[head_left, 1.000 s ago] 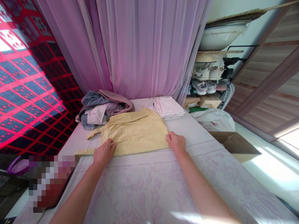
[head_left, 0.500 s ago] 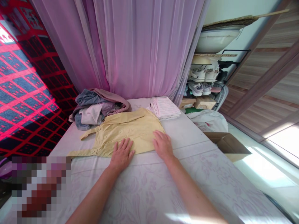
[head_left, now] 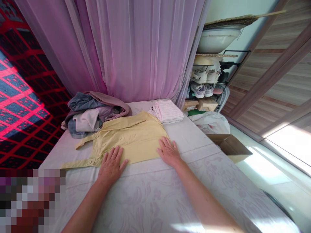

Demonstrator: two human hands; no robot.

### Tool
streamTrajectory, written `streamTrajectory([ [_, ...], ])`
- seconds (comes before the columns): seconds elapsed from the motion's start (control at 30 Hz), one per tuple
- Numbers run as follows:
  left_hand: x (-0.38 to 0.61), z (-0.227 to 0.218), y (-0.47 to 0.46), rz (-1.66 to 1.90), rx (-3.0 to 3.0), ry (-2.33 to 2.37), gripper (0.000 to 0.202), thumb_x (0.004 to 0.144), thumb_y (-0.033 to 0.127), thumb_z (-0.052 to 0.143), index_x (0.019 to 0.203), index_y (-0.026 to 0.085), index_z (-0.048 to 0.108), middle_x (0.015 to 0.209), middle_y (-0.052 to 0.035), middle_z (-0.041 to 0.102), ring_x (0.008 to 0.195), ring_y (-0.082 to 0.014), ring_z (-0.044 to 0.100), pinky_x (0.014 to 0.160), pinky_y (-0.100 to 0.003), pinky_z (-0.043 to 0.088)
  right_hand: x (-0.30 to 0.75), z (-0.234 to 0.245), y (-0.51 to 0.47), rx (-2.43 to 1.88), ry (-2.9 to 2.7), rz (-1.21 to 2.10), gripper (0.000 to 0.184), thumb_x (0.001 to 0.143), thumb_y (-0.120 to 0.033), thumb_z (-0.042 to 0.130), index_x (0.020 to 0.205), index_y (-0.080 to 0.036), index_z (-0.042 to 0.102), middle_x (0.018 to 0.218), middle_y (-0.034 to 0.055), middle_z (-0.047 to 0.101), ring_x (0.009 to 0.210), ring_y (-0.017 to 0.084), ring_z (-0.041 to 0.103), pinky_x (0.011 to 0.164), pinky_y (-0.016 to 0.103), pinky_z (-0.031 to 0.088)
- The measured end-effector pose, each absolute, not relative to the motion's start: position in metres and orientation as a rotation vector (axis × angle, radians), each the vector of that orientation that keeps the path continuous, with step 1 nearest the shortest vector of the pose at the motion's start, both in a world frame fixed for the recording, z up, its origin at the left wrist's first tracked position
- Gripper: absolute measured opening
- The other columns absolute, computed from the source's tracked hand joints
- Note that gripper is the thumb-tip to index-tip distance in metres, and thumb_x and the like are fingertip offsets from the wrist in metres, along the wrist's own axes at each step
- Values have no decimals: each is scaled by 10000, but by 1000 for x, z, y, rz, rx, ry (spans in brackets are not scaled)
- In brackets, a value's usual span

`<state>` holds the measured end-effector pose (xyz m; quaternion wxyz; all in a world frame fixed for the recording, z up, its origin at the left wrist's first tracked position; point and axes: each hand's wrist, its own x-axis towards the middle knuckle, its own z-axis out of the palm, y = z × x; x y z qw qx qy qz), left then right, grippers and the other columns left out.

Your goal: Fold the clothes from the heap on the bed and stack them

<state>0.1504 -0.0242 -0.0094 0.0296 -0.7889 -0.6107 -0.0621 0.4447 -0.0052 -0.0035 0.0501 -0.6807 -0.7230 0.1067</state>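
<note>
Head view, near to far. Foreground: a desk (head_left: 150,194) under a pale flowered sheet; the cover hides its frame, so it may in fact be a bed. Both bare forearms reach forward across the sheet. A blurred, pixelated patch fills the lower left corner.

The left hand (head_left: 110,165) lies flat, palm down, fingers spread. Its fingertips rest on the near hem of a yellow shirt (head_left: 131,137) and its heel rests on the sheet. The grip is released and grasps nothing. The right hand (head_left: 168,151) lies flat in the same way at the shirt's near right corner, with the fingers touching the cloth edge, and its grip is likewise released.

The yellow shirt is spread flat across the middle of the desk, button front up, collar toward the far side. One sleeve (head_left: 77,163) runs out to the left along the near hem.

Just behind the shirt on the left, and touching it, is a loose pile of clothes (head_left: 89,113) in grey, white and dusty pink. Behind it on the right is a folded striped cloth (head_left: 166,111), just beside the collar.

Right of the desk, lower down, are an open cardboard box (head_left: 229,145) and a white bag (head_left: 210,121).

Background: a pink curtain (head_left: 136,48) hangs behind the desk. A red patterned cloth (head_left: 21,97) hangs at the left, and a shoe rack (head_left: 206,81) with a white basin (head_left: 216,37) on top stands at the right.
</note>
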Motion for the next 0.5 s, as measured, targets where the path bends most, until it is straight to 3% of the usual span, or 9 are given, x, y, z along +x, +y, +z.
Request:
streamTrajectory([
  [0.13,120,-10,-29,-230,-2462,-1861,638,897,549,376,1422,188,405,1494,-125,388,1397,-303,306,1127,-539,215,455,-5,-9,-2082,-2123,312,592,932,-450,344,1455,-172,344,1560,124,214,1434,264,183,1133,580,100],
  [0.23,100,-8,-33,-335,-2585,-1754,619,864,562,454,1370,205,464,1492,-128,393,1389,-307,321,1110,-537,270,474,-9,-16,-1813,-2221,401,603,872,-423,470,1420,-181,407,1532,124,298,1415,242,252,1151,525,146],
  [0.33,89,-5,-37,-459,-2642,-1693,377,869,505,489,1096,247,646,1429,-99,484,1354,-304,380,1083,-515,333,500,-15,-22,-1598,-2245,446,488,795,-341,576,1264,-206,582,1502,117,362,1371,235,349,1118,439,293],
  [0.4,87,-2,-39,-477,-2655,-1696,292,881,465,487,920,247,678,1369,-80,548,1319,-299,427,1079,-516,341,510,-18,-24,-1570,-2216,376,347,810,-317,571,1126,-209,665,1449,113,446,1331,234,410,1084,417,352],
  [0.5,92,3,-39,-456,-2644,-1708,280,900,422,465,846,243,674,1322,-64,589,1287,-288,466,1092,-533,314,510,-19,-23,-1578,-2185,174,237,875,-300,508,987,-227,705,1297,89,599,1237,222,510,1048,421,393],
])
